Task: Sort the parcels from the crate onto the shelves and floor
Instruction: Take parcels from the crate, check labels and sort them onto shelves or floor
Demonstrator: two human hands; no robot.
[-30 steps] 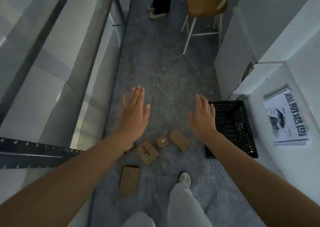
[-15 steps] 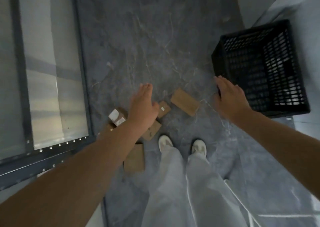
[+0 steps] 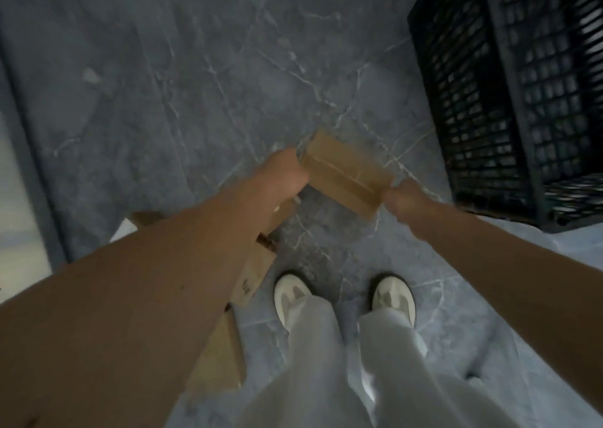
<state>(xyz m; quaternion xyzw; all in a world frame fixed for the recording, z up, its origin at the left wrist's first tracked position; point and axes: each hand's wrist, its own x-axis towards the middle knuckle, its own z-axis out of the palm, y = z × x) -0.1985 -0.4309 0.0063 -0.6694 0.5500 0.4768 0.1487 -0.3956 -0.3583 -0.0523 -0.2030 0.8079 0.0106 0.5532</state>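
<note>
Black plastic crate (image 3: 509, 101), one, stands right of the grip; its contents cannot be told. At least three cardboard parcels (image 3: 222, 359) lie on the grey floor (image 3: 195, 68) beneath the left forearm, seemingly sorted already. One parcel (image 3: 346, 173) is clasped endwise between left hand (image 3: 280, 179) and right hand (image 3: 408, 202), still to be placed.

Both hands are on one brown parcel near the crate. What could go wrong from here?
The left hand and right hand grip the parcel only at its short ends; it could slip or twist. Other parcels lie by the left shoe, partly hidden under the forearm, easy to step on.
</note>
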